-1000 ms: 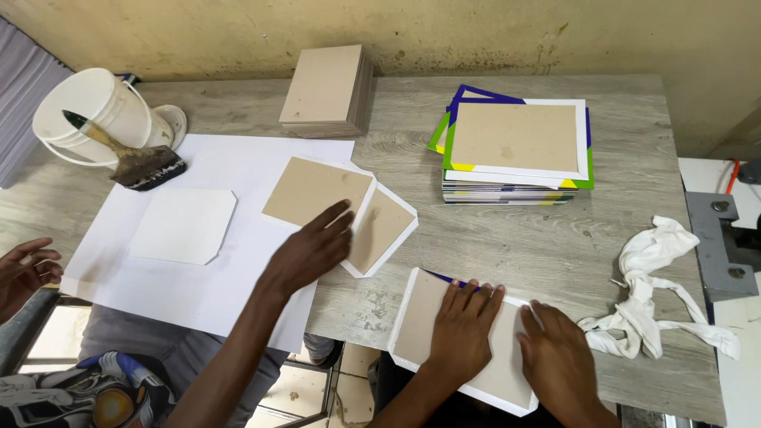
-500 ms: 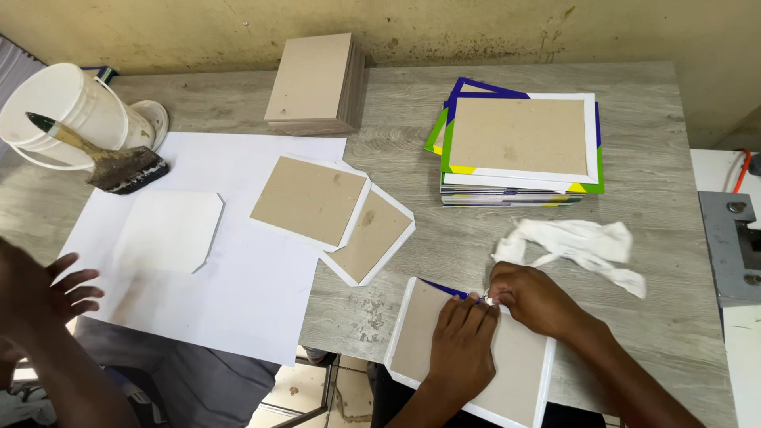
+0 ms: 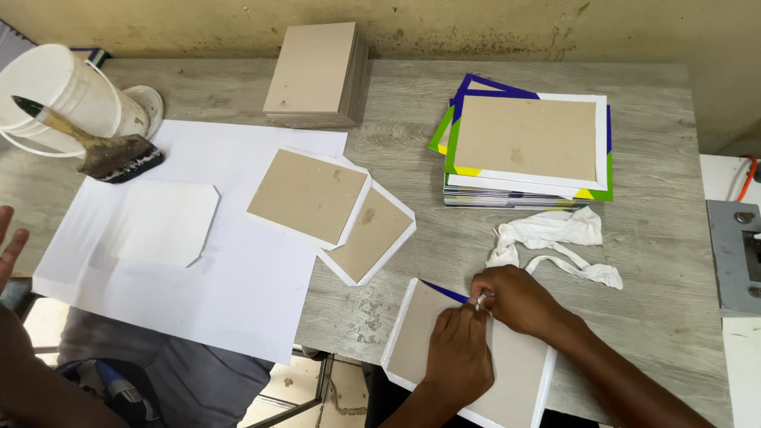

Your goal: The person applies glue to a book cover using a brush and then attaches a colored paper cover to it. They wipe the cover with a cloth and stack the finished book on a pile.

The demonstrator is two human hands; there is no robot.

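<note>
White rag [image 3: 555, 242] now off right hand [image 3: 519, 299]
</note>
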